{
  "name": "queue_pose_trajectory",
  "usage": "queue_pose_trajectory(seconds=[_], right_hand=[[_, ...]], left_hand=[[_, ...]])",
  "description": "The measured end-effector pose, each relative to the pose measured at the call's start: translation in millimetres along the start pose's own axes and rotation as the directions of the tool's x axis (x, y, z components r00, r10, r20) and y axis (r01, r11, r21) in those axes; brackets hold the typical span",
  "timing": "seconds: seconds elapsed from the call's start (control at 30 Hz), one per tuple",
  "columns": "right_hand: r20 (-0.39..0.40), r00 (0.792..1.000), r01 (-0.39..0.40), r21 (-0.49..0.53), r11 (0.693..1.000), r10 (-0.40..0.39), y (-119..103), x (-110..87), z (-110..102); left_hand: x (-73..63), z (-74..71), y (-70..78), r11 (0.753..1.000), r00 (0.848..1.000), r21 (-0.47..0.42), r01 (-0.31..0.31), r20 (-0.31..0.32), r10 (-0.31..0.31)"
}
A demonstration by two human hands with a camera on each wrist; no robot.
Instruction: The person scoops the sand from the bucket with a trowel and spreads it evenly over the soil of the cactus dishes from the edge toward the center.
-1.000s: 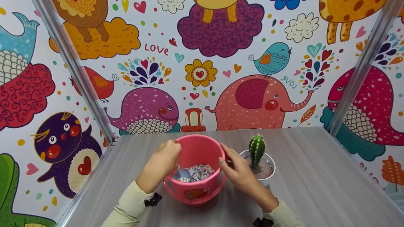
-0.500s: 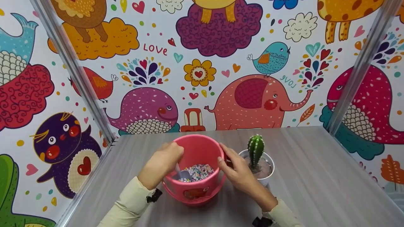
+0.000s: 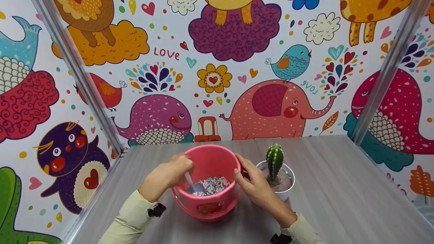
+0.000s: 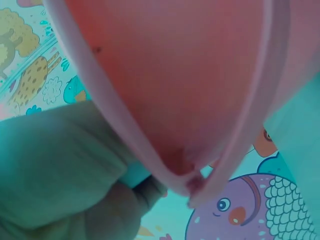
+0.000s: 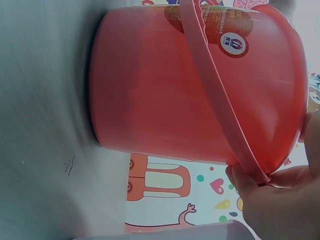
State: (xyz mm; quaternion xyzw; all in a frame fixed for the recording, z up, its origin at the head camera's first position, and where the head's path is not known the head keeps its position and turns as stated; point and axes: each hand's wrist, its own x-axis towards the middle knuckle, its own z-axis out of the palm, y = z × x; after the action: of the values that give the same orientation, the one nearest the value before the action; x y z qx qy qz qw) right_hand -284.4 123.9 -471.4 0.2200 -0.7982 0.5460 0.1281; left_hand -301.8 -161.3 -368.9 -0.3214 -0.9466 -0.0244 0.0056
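A pink bucket (image 3: pixel 186 200) with a hanging handle stands on the table, part filled with small multicoloured beads (image 3: pixel 217 184). My left hand (image 3: pixel 166 176) is above its left rim, fingers curled around the handle of a grey toy shovel (image 3: pixel 198 187). The shovel slants down, its blade resting among the beads. My right hand (image 3: pixel 256 186) grips the bucket's right rim, thumb at the front; in the right wrist view its fingers (image 5: pixel 242 180) lie by the bucket handle's joint. The left wrist view shows the bucket rim (image 4: pixel 125 135) beside my left hand (image 4: pixel 60 165).
Close to the right hand stands a small cactus (image 3: pixel 275 158) in a white pot (image 3: pixel 292 184) of brownish soil. The grey wood-grain table (image 3: pixel 339 189) ends at walls (image 3: pixel 251 67) printed with cartoon animals. Metal posts (image 3: pixel 84 78) mark the corners.
My left hand has shifted slightly left over the bucket rim, so more of the shovel's handle shows. My right hand stays on the bucket.
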Motion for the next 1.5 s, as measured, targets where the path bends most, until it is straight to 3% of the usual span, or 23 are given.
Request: queue_pose_trajectory(seconds=[0.17,0.37,0.47,0.77,0.97,1.27,1.5], right_hand=[[0.007,1.000,0.000,0.019,1.000,0.000,0.5,-0.6,0.5],[0.013,1.000,-0.007,0.032,0.999,0.007,0.8,0.4,-0.3],[0.017,1.000,-0.013,0.038,0.999,0.013,0.8,0.8,-0.7],[0.012,1.000,0.014,0.056,0.998,-0.014,0.9,1.4,0.2],[0.011,1.000,-0.010,0.043,0.999,0.010,1.1,0.7,-0.3],[-0.003,1.000,0.015,0.042,0.999,-0.014,3.3,1.6,-0.6],[-0.003,0.999,0.035,0.056,0.998,-0.034,4.4,0.5,0.6]], left_hand=[[0.6,-1.9,-5.9,0.998,1.000,-0.058,-0.019,0.022,0.021],[1.7,-3.5,-8.1,0.992,0.997,-0.120,0.040,0.071,-0.031],[2.1,-4.5,-10.2,0.984,0.996,-0.173,0.044,0.088,-0.030],[-1.4,-8.3,-19.9,0.953,0.995,-0.301,-0.007,0.097,0.038],[-2.6,-2.9,-22.1,0.919,0.991,-0.394,-0.030,0.111,0.079],[-6.9,4.3,-31.4,0.879,0.994,-0.469,-0.084,0.018,0.104],[-13.9,11.5,-37.7,0.872,0.988,-0.465,-0.154,-0.097,0.123]])
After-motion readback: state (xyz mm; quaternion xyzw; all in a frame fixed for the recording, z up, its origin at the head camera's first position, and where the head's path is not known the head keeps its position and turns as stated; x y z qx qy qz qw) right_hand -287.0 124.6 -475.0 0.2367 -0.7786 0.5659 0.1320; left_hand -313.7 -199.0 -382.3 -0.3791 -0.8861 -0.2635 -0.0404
